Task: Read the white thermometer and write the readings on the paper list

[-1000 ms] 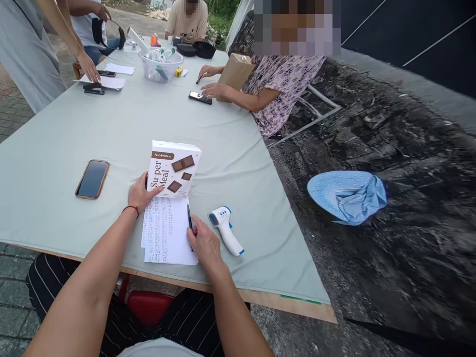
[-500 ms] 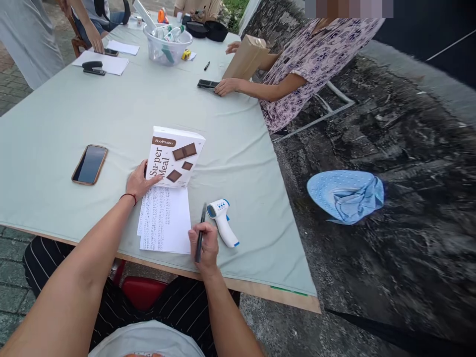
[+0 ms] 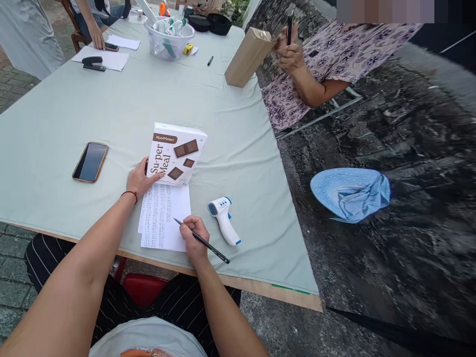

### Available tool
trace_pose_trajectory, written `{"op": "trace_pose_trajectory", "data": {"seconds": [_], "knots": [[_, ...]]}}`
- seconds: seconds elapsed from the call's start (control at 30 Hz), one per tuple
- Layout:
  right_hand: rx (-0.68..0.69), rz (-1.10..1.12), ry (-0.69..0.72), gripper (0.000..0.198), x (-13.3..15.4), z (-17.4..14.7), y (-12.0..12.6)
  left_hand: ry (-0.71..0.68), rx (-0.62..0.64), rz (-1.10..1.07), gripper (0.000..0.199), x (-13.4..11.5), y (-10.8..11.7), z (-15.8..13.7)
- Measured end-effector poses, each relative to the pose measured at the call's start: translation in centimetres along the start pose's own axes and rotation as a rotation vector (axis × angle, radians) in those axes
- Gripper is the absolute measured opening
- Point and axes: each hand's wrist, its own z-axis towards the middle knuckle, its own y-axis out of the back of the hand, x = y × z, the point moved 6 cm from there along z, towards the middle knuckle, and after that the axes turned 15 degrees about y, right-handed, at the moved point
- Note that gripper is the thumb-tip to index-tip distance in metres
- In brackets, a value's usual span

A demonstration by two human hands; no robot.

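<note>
- Pinching a black pen (image 3: pixel 213 250), the right hand (image 3: pixel 196 237) has its fingers closed round the barrel, the tip over the sheets (image 3: pixel 176 235).
- The left hand (image 3: pixel 139 179) holds a white box (image 3: pixel 182 163) on the counter (image 3: pixel 122 104), thumb across its front; the box hides the sheets' far end.
- Its label reads "NutriMotion" and "Su-per Meal"; the smaller print and the sheets' dense columns are too small to read.
- Half a second ago the pen pointed up beside the sheets; now it slants across them.
- A white-and-blue infrared thermometer (image 3: pixel 225 223) lies just right of the writing hand, a phone (image 3: pixel 90 162) to the left.
- Farther off, a person in a floral top has raised a dark device (image 3: pixel 289 30) from the counter, behind a brown carton (image 3: pixel 249 57).
</note>
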Motion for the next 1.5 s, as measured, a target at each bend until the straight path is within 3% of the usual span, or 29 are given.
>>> {"op": "trace_pose_trajectory", "data": {"seconds": [0.23,0.57,0.8,1.5], "knots": [[0.125,-0.113,0.090,0.016,0.7,0.5,-0.6,-0.014,-0.008,0.008,0.063,0.1,-0.2,0.1],[0.130,-0.136,-0.019,0.011,0.0,1.2,-1.3,-0.008,-0.001,0.012,0.063,-0.1,0.0,0.2],[0.033,-0.173,0.046,0.014,0.1,0.7,-1.5,-0.021,-0.007,-0.006,0.066,0.0,0.0,0.3],[0.089,-0.128,0.017,0.013,-0.3,1.0,-2.1,-0.024,-0.013,0.007,0.064,0.4,0.3,0.7]]}}
